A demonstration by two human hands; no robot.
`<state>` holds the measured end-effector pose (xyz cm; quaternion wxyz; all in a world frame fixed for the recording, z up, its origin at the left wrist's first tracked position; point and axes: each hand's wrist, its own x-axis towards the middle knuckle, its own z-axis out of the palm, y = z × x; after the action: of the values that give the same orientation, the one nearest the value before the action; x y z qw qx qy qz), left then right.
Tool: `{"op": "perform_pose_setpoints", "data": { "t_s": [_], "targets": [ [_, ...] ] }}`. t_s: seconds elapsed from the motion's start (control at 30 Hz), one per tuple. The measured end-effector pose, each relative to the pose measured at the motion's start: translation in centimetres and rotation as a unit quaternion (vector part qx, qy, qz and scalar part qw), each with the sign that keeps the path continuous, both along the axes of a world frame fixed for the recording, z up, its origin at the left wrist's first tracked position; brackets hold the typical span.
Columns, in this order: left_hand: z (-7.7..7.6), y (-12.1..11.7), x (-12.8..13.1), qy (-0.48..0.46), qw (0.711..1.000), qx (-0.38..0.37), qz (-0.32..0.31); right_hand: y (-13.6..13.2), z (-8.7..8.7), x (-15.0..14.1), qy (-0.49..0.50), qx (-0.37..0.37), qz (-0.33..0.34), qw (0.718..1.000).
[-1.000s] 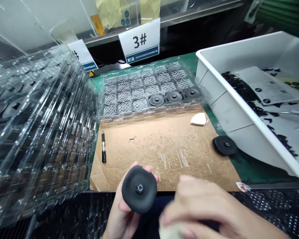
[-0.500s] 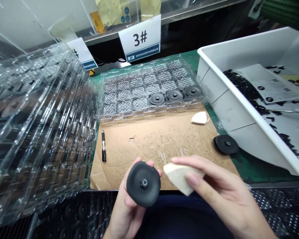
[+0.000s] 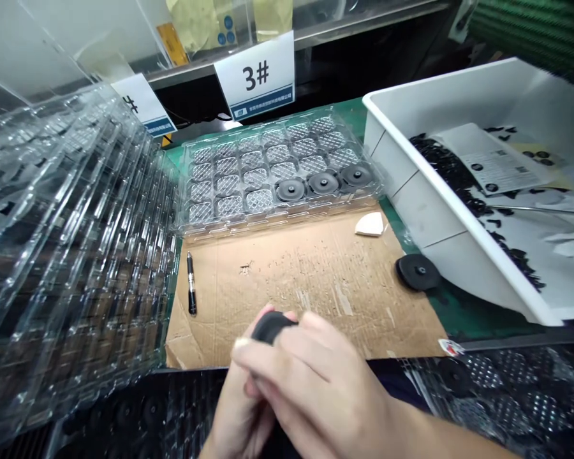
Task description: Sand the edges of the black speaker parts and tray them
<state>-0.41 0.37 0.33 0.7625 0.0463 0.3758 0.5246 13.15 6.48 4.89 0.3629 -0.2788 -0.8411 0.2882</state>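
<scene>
While the fingers of the right hand [image 3: 316,382] clench over the black disc [image 3: 272,326] cupped in the left hand [image 3: 234,408] above the cardboard sheet [image 3: 306,287], three matching discs [image 3: 323,183] sit in the clear plastic tray [image 3: 268,220] — most pockets unfilled.

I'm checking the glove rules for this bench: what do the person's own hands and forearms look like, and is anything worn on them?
The left hand and right hand are both bare, with no gloves, and no rings show on the visible fingers. The visible fingernails are short and unpainted. The right forearm is bare as far as it shows, with no sleeve or watch in view.
</scene>
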Motion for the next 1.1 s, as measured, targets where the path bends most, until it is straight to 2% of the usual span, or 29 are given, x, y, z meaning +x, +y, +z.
{"op": "perform_pose_setpoints", "data": {
  "t_s": [0.07,0.1,0.17,0.27,0.37,0.47,0.6,0.73,0.8,0.9,1.0,1.07,1.1],
  "targets": [
    [0.3,0.1,-0.1,-0.015,1.0,0.005,0.009,-0.1,0.0,1.0,-0.033,-0.044,0.061,0.997],
    [0.3,0.1,-0.2,-0.021,1.0,0.008,0.012,-0.2,0.0,1.7,-0.053,-0.066,0.069,0.994],
    [-0.2,0.1,-0.3,-0.024,0.999,0.017,0.02,-0.2,0.0,2.7,-0.084,-0.082,0.034,0.992],
    [-1.2,0.0,-0.3,-0.039,0.998,0.041,0.02,0.3,-0.3,3.2,-0.097,-0.04,-0.03,0.994],
    [-1.2,-0.1,-0.2,-0.05,0.998,0.044,0.015,1.3,-0.9,2.7,-0.054,-0.01,-0.031,0.998],
    [-0.3,-0.1,-0.2,-0.067,0.997,0.037,0.008,2.1,-2.0,2.8,-0.001,-0.107,-0.067,0.992],
    [0.4,0.1,-0.3,-0.079,0.996,0.04,0.005,1.4,-4.3,3.9,0.011,-0.25,-0.14,0.958],
    [0.1,0.2,-0.4,-0.09,0.995,0.035,0.005,-0.3,-7.0,4.8,-0.003,-0.327,-0.158,0.932],
    [0.1,0.3,-0.3,-0.091,0.995,0.036,0.003,-0.6,-7.6,5.0,-0.016,-0.342,-0.159,0.926],
    [0.4,0.5,0.0,-0.084,0.996,0.038,-0.004,-0.2,-6.7,5.1,-0.003,-0.323,-0.18,0.929],
    [0.7,0.5,0.5,-0.071,0.997,0.034,-0.006,0.2,-3.8,4.8,0.033,-0.242,-0.208,0.947],
    [0.7,0.3,0.8,-0.04,0.999,0.023,-0.001,0.1,-1.9,4.0,0.043,-0.148,-0.17,0.973],
    [0.6,0.2,0.9,-0.02,1.0,0.014,0.0,0.1,-1.2,3.6,0.048,-0.093,-0.125,0.987]
  ]
}}
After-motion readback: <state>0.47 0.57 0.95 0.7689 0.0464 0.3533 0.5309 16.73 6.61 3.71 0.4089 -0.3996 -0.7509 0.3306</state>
